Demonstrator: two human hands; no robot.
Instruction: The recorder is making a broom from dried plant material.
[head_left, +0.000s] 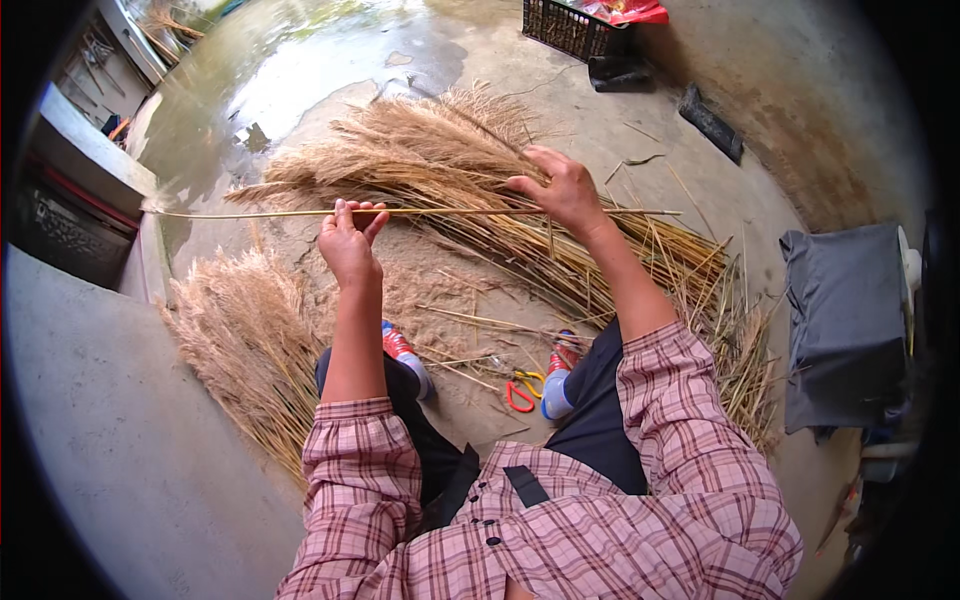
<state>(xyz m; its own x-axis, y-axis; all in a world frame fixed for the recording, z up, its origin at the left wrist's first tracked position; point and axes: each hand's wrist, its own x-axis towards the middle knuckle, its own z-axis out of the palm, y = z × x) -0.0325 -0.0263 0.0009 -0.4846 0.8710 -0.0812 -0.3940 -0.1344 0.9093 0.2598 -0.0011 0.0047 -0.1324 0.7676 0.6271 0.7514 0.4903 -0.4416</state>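
My left hand (351, 238) pinches a long thin reed stalk (457, 212) between thumb and fingers. The stalk lies nearly level across the view, with its thin end at the left beside the low wall. My right hand (561, 187) is curled just above the stalk's right part. A narrow, dark, blurred leaf strip (480, 126) runs up and left from its fingers. Beneath both hands lies a large bundle of plumed reeds (420, 157), fluffy heads at the left and cut stems at the right. A second reed bundle (247, 337) rests by my left leg.
Scissors (523, 391) with red and yellow handles lie between my feet among loose stems (480, 322) and fluff. Dry leaf scraps (739, 360) are heaped at the right. A grey cloth-covered object (844, 322), black boots (709, 124) and a black crate (570, 28) stand farther out.
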